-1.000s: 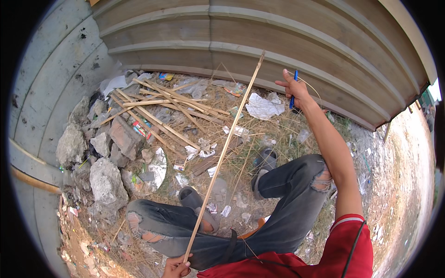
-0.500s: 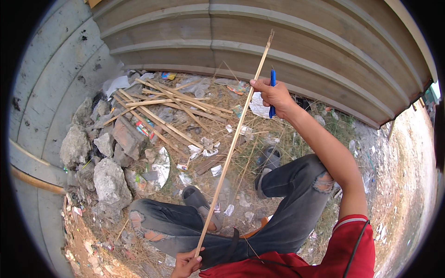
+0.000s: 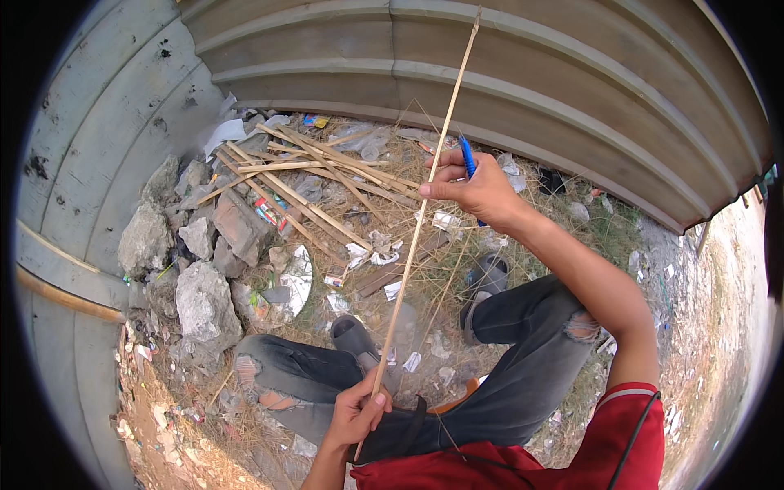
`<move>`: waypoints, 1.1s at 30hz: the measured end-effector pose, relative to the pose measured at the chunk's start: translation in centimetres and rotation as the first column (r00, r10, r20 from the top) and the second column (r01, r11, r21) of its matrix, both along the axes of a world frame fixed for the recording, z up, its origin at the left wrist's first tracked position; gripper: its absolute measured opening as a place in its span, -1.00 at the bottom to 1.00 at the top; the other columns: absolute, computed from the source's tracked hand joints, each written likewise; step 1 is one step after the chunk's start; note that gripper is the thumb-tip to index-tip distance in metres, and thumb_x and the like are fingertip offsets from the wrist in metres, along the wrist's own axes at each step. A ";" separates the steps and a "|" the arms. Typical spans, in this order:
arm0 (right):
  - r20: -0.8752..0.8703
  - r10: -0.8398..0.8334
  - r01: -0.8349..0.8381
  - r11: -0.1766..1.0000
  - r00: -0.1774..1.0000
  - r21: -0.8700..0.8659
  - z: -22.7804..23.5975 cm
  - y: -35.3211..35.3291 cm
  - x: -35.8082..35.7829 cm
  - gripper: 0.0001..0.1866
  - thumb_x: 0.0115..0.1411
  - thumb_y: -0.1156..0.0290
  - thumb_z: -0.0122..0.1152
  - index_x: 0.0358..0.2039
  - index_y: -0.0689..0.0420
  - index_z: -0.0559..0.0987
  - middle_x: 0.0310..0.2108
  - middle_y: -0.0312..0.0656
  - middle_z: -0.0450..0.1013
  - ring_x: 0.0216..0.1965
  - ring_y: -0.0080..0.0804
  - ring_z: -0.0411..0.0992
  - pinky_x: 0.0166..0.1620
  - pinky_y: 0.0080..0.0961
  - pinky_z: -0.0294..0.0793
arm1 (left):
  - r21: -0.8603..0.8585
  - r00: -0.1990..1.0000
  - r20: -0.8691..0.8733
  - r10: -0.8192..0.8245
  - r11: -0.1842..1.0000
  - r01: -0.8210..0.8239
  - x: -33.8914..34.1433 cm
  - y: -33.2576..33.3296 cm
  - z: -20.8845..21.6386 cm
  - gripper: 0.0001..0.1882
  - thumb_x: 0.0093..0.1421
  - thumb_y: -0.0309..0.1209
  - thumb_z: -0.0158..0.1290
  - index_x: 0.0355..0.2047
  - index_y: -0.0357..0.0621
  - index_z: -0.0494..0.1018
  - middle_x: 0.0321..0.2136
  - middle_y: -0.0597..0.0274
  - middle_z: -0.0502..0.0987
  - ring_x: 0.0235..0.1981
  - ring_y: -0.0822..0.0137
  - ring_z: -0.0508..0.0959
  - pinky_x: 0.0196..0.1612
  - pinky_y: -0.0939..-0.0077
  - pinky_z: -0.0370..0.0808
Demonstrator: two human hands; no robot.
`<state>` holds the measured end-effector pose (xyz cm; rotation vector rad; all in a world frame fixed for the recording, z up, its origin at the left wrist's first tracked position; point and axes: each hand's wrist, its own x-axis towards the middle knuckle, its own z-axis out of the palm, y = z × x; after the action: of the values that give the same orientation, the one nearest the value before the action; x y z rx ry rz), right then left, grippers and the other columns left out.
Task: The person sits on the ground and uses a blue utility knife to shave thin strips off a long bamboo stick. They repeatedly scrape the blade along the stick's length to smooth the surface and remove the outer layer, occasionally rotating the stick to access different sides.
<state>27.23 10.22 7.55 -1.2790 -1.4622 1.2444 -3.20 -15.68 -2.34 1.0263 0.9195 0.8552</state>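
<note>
A long, thin strip of pale wood or bamboo (image 3: pixel 404 282) slants up and away from my lap, its far tip in front of the metal wall. My left hand (image 3: pixel 355 415) is closed around it near its lower end. Higher up, my right hand (image 3: pixel 480 193) pinches the strip between thumb and fingers. That same hand also keeps hold of a slim blue tool (image 3: pixel 467 155), which looks like a utility knife; any blade is hidden or too small to make out.
Similar strips (image 3: pixel 306 167) lie in a loose pile ahead. Broken rocks (image 3: pixel 202 304) are heaped at the left, with paper and plastic scraps around. A ribbed metal wall (image 3: pixel 539 106) curves across the far side; grey panels (image 3: pixel 98 163) stand left. My knees and sandals (image 3: pixel 353 336) are below.
My left hand has moved up and slightly right, now gripping above the strip's lower end. The strip reaches farther up, and my right hand has turned, tilting the blue tool.
</note>
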 end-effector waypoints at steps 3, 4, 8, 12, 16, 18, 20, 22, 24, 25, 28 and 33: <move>-0.018 -0.030 0.031 0.996 0.999 0.080 0.4 -0.7 -0.6 -0.32 0.00 0.21 0.64 -0.03 0.39 0.50 -0.51 -0.32 0.58 -0.41 -0.64 0.45 -0.28 -0.61 0.40 | 0.055 0.997 0.068 -0.031 0.998 0.028 1.9 3.0 1.1 -0.46 0.49 -0.46 -0.12 0.42 -0.26 0.14 -0.65 0.39 0.35 -0.72 0.65 0.25 -0.64 0.73 0.20; -0.033 -0.062 0.065 0.993 0.998 0.098 0.7 -0.9 -0.6 -0.33 0.01 0.22 0.63 -0.02 0.39 0.51 -0.50 -0.32 0.59 -0.42 -0.64 0.46 -0.30 -0.62 0.40 | 0.063 0.995 0.083 -0.050 0.997 0.045 2.5 4.0 1.5 -0.46 0.50 -0.44 -0.13 0.43 -0.26 0.12 -0.65 0.40 0.34 -0.71 0.65 0.25 -0.63 0.73 0.20; -0.064 0.034 -0.025 0.990 0.997 0.142 1.1 -1.8 -1.1 -0.39 -0.01 0.24 0.65 -0.06 0.31 0.54 -0.53 -0.32 0.57 -0.48 -0.67 0.43 -0.38 -0.61 0.38 | 0.109 0.982 0.188 0.007 0.994 -0.028 4.2 6.5 1.8 -0.47 0.50 -0.38 -0.13 0.41 -0.30 0.15 -0.67 0.42 0.26 -0.73 0.65 0.16 -0.69 0.70 0.13; 0.666 0.119 -0.357 0.904 0.736 0.233 3.6 -4.9 -1.8 -0.41 0.25 -0.15 0.27 -0.23 0.25 0.56 -0.62 -0.05 0.53 -0.56 -0.11 0.56 -0.41 -0.20 0.50 | 0.089 0.970 0.226 0.088 0.990 -0.110 4.9 7.8 2.5 -0.48 0.51 -0.41 -0.15 0.41 -0.27 0.15 -0.68 0.46 0.17 -0.73 0.66 0.05 -0.69 0.69 0.08; 0.712 0.272 -0.520 0.840 0.647 0.152 2.4 -7.5 -3.0 -0.43 0.34 -0.14 0.07 -0.26 0.22 0.57 -0.58 0.09 0.53 -0.45 0.20 0.54 -0.32 0.03 0.52 | 0.054 0.961 0.221 0.165 0.982 -0.181 5.8 9.1 3.5 -0.50 0.51 -0.43 -0.16 0.41 -0.23 0.18 -0.67 0.47 0.14 -0.73 0.66 0.03 -0.70 0.69 0.07; 0.726 0.370 -0.582 0.812 0.580 0.051 2.3 -8.3 -3.9 -0.51 0.36 -0.04 0.07 -0.25 0.20 0.58 -0.55 0.10 0.55 -0.42 0.23 0.55 -0.30 0.06 0.53 | 0.002 0.947 0.249 0.204 0.977 -0.211 6.1 9.2 3.5 -0.49 0.50 -0.45 -0.15 0.42 -0.24 0.16 -0.67 0.53 0.15 -0.72 0.69 0.06 -0.66 0.69 0.05; 0.707 0.403 -0.600 0.799 0.581 0.038 1.7 -8.7 -4.2 -0.51 0.38 -0.04 0.05 -0.22 0.21 0.58 -0.57 0.11 0.53 -0.43 0.25 0.55 -0.30 0.08 0.54 | -0.030 0.942 0.254 0.220 0.975 -0.220 6.3 9.5 3.8 -0.48 0.49 -0.46 -0.14 0.42 -0.25 0.15 -0.67 0.56 0.15 -0.72 0.70 0.07 -0.64 0.69 0.03; 0.680 0.394 -0.613 0.783 0.618 0.104 0.5 -8.6 -4.2 -0.46 0.39 -0.08 0.03 -0.22 0.25 0.57 -0.64 0.13 0.48 -0.48 0.25 0.53 -0.36 0.10 0.51 | -0.046 0.945 0.240 0.221 0.975 -0.216 6.4 9.7 4.3 -0.48 0.49 -0.46 -0.14 0.42 -0.25 0.14 -0.67 0.57 0.14 -0.73 0.70 0.07 -0.65 0.69 0.02; 0.700 0.381 -0.605 0.791 0.604 0.092 0.7 -8.2 -4.3 -0.45 0.40 -0.08 0.02 -0.24 0.25 0.57 -0.64 0.15 0.47 -0.48 0.26 0.53 -0.36 0.10 0.51 | -0.025 0.943 0.229 0.243 0.969 -0.244 6.4 9.7 4.0 -0.48 0.49 -0.47 -0.14 0.42 -0.25 0.15 -0.67 0.57 0.13 -0.73 0.70 0.05 -0.65 0.69 0.02; 0.709 0.379 -0.603 0.794 0.595 0.081 0.8 -8.0 -4.4 -0.45 0.40 -0.09 0.01 -0.24 0.25 0.57 -0.64 0.16 0.47 -0.47 0.26 0.53 -0.36 0.10 0.51 | -0.019 0.940 0.222 0.257 0.965 -0.260 6.4 9.6 3.8 -0.48 0.49 -0.47 -0.14 0.42 -0.25 0.15 -0.67 0.57 0.12 -0.73 0.71 0.05 -0.65 0.68 0.01; 0.777 0.219 -0.487 0.864 0.590 0.127 0.5 -6.1 -4.1 -0.46 0.41 -0.04 0.02 -0.29 0.27 0.59 -0.57 0.10 0.54 -0.41 0.27 0.56 -0.27 0.08 0.56 | -0.040 0.942 0.252 0.221 0.975 -0.218 6.4 9.6 4.1 -0.49 0.47 -0.49 -0.14 0.40 -0.27 0.18 -0.65 0.52 0.10 -0.69 0.67 0.01 -0.66 0.71 0.02; 0.659 0.179 -0.380 0.909 0.730 0.174 0.5 -3.0 -1.8 -0.42 0.42 -0.08 -0.01 -0.26 0.27 0.60 -0.57 0.16 0.53 -0.43 0.30 0.54 -0.28 0.09 0.55 | -0.053 0.953 0.251 0.169 0.986 -0.160 5.3 6.1 2.4 -0.48 0.47 -0.52 -0.15 0.41 -0.28 0.17 -0.65 0.54 0.08 -0.68 0.68 -0.01 -0.64 0.71 0.01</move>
<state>25.42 7.20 8.08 -1.3598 -2.3134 0.7285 2.13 -9.60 0.06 0.7967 0.8036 1.0818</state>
